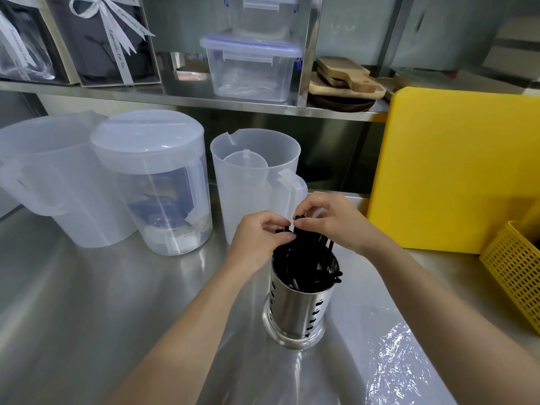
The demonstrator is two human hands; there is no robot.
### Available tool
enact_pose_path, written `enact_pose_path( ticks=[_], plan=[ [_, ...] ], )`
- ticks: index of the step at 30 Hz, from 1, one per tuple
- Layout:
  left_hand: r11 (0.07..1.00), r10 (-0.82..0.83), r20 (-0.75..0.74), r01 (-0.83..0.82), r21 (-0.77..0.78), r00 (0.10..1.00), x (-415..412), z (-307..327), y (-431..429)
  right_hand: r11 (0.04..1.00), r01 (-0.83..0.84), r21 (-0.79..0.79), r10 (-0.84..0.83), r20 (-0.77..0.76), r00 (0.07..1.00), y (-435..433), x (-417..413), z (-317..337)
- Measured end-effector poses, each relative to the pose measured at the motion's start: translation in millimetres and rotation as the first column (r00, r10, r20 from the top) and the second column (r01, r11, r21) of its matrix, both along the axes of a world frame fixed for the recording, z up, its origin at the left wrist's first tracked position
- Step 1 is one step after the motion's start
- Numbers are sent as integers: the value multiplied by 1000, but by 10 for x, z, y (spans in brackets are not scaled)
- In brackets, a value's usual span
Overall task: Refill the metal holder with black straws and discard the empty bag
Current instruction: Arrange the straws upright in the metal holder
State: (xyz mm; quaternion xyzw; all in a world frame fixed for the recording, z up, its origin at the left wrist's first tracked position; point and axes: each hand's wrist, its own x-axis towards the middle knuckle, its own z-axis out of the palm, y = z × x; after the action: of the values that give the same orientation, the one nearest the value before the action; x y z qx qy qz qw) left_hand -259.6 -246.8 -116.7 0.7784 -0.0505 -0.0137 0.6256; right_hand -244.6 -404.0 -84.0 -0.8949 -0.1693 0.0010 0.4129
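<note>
A perforated metal holder (298,311) stands on the steel counter, filled with black straws (306,264) that stick up above its rim. My left hand (260,241) and my right hand (336,220) meet just above the holder, fingertips pinched on the upper ends of the straws. A crinkled clear plastic bag (397,363) lies flat on the counter under my right forearm.
Three translucent plastic jugs (254,176) (152,182) (43,176) stand behind and left of the holder. A yellow cutting board (455,171) leans at the right, with a yellow mesh basket (517,273) beside it. A shelf above carries lidded plastic boxes (251,68) and wooden boards (344,80).
</note>
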Motion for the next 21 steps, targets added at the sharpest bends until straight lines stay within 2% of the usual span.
enact_pose_path(
  ticks=[10, 13, 18, 21],
  plan=[
    [1000, -25, 57, 25, 9, 998, 1, 48, 28, 1000, -23, 14, 23, -6, 1000, -18, -26, 29],
    [993, -105, 67, 108, -38, 992, 6, 164, 48, 995, -44, 85, 42, 19, 999, -20, -69, 137],
    [986, -167, 122, 169, -4, 978, -45, 327, -8, 945, -111, 309, 117, 0, 993, -2, -152, 321],
    [983, -181, 122, 183, 0, 976, -94, 401, -30, 932, -134, 337, 142, -1, 990, -9, -180, 375]
  ],
)
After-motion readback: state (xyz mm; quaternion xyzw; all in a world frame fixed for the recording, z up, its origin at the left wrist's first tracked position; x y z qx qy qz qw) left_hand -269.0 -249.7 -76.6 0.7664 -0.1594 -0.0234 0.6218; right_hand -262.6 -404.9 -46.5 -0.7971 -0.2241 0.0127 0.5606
